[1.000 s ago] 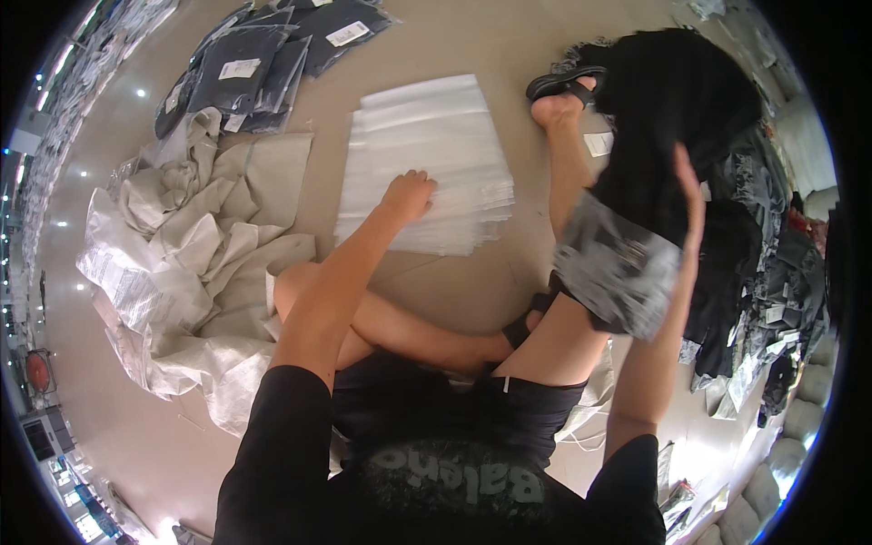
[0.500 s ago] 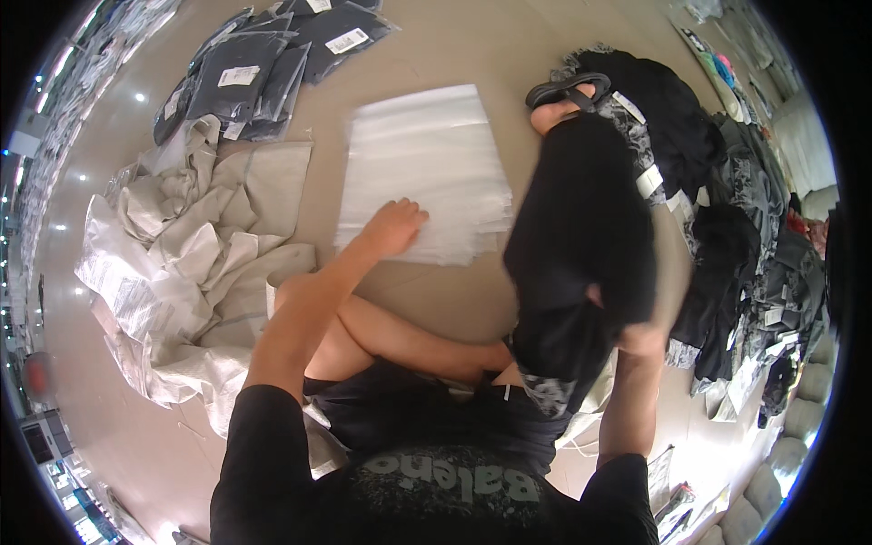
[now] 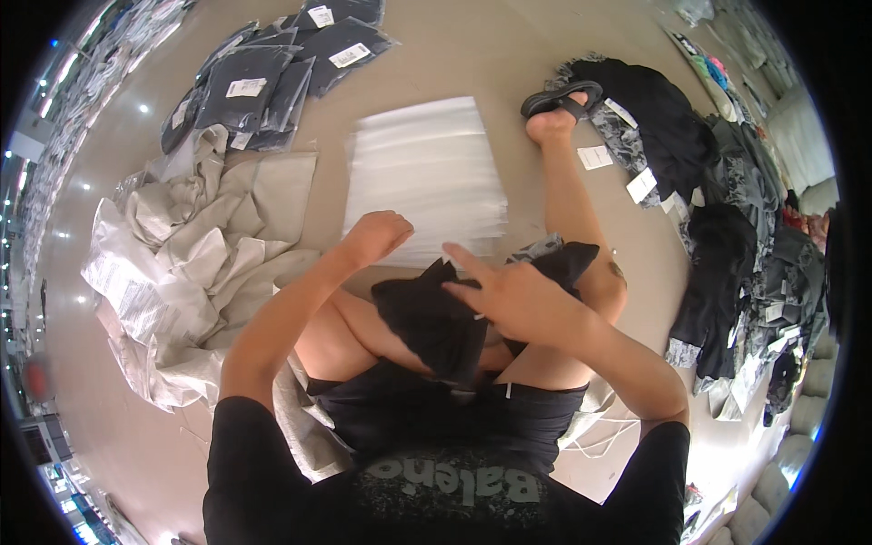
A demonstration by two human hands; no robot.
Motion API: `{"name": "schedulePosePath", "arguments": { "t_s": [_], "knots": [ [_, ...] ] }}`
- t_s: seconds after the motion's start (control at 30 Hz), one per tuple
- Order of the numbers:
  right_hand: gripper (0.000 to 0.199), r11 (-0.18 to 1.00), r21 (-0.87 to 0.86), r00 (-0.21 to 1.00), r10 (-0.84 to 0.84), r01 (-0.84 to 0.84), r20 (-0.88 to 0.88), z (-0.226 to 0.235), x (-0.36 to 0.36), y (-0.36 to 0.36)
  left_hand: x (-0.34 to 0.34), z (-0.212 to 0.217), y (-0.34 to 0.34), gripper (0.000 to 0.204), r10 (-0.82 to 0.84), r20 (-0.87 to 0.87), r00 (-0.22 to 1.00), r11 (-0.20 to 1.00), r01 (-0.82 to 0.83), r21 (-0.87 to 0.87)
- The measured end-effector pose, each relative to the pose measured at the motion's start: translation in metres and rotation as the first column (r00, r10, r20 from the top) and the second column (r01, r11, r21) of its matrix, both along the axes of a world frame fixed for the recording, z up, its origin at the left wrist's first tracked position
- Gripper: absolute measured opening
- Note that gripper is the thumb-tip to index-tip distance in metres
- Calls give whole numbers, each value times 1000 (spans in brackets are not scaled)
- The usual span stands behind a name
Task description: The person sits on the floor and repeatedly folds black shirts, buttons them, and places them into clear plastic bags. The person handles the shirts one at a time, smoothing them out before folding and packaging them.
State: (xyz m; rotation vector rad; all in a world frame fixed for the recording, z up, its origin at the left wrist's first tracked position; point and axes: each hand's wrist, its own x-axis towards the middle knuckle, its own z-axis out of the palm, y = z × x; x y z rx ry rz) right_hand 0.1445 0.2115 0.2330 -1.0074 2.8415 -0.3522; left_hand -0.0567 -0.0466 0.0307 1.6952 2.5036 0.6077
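Observation:
A stack of clear plastic bags (image 3: 431, 163) lies flat on the floor in front of me. At its near left corner is my left hand (image 3: 377, 236), fingers curled; whether a bag edge is in them is hidden. A black garment (image 3: 431, 322) with a grey-patterned part lies bunched across my lap. Over it reaches my right hand (image 3: 513, 295), its index finger and thumb stretched apart toward the bags. Part of the garment is hidden beneath that hand and forearm.
Packed dark garments in clear bags (image 3: 241, 91) lie at the far left. Nearer is a crumpled beige woven sack (image 3: 209, 245). Black and grey-patterned garments with white tags (image 3: 658, 109) are heaped at the right, beside my sandalled foot (image 3: 559, 104).
The black garment has come from over my right leg down onto my lap. My right hand has swung left and forward above it. My left hand has shifted slightly left.

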Motion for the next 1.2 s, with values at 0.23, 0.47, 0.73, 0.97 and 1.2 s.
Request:
{"name": "schedulePosePath", "arguments": {
  "t_s": [0.23, 0.47, 0.73, 0.97, 1.2],
  "knots": [
    [53, 995, 4, 993, -97, 97, -70, -48, -35, 5, 22, 115, -42, 10, -110, -32, 993, 983, 113, 141],
    [46, 999, 34, 1000, -22, 23, -12, -50, -34, -14, 46, 135, -75, 14, -125, -140, 982, 985, 140, 101],
    [22, 981, -174, 996, -86, 86, 8, -72, -13, -12, 44, 124, -107, 14, -130, -266, 955, 977, 169, 133],
    [23, 994, -109, 999, -6, 9, 32, -51, -20, -18, 44, 135, -109, 13, -60, 156, 986, 997, 52, 54],
    [18, 994, -30, 993, 108, -106, 39, -71, -28, -55, 65, 112, -31, 13, -76, 510, 857, 997, 54, 58]
  ]
}}
